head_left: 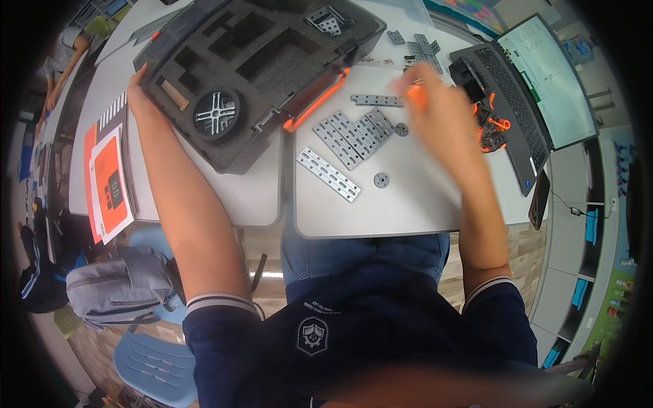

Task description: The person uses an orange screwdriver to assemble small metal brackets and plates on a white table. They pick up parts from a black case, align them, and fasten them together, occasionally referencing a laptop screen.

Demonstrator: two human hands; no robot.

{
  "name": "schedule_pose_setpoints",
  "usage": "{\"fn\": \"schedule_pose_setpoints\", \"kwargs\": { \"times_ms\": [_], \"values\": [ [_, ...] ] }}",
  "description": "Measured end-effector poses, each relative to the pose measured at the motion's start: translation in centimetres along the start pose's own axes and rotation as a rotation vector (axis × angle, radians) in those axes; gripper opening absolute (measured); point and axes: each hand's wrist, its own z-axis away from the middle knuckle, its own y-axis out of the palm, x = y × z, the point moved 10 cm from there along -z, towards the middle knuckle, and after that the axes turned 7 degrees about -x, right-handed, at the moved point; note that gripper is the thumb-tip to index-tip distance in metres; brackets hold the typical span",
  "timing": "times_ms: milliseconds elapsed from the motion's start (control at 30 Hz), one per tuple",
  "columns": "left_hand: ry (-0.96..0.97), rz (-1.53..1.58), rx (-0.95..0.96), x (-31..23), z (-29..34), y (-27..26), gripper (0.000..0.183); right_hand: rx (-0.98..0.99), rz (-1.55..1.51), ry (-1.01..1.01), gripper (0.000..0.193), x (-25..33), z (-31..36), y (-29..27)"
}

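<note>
At the far left, my left hand (138, 85) grips the side edge of a black case (235, 160) lined with dark foam; its fingers are partly hidden. A black wheel with a silver spoked hub (216, 114) sits in the foam's near corner. My right hand (435, 98), smeared by motion, is closed around an orange piece (416, 95) whose kind I cannot make out. It hovers over the right of the table, beside a grey perforated bar (375, 100). Nearer lie grey perforated plates (354, 136), a silver slotted plate (328, 174) and a round metal disc (381, 180).
An open laptop (520, 102) stands at the right, with a black and orange assembly (491, 126) on it. A phone (539, 199) is at the table's right edge. Orange and white booklets (112, 190) lie at the left. A grey backpack (119, 285) rests on a blue chair (155, 364).
</note>
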Motion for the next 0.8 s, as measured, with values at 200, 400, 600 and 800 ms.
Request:
{"fn": "schedule_pose_setpoints", "kwargs": {
  "times_ms": [200,400,600,800],
  "values": [
    [-0.001,0.021,0.006,0.4,-0.8,-0.3,0.011,-0.069,0.237,0.299,0.03,-14.5,-8.5,0.5],
    [0.044,-0.05,0.017,-0.1,-1.6,-0.6,0.01,0.1,0.398,0.242,0.031,-17.9,-12.1,5.3],
    [0.042,0.008,0.04,0.1,0.2,0.3,0.01,-0.078,0.265,0.167,0.032,-17.0,-15.6,5.6],
    [0.055,-0.019,0.027,-0.3,-0.4,0.1,0.01,0.078,0.38,0.238,0.028,-16.8,-14.2,5.6]
  ]
}}
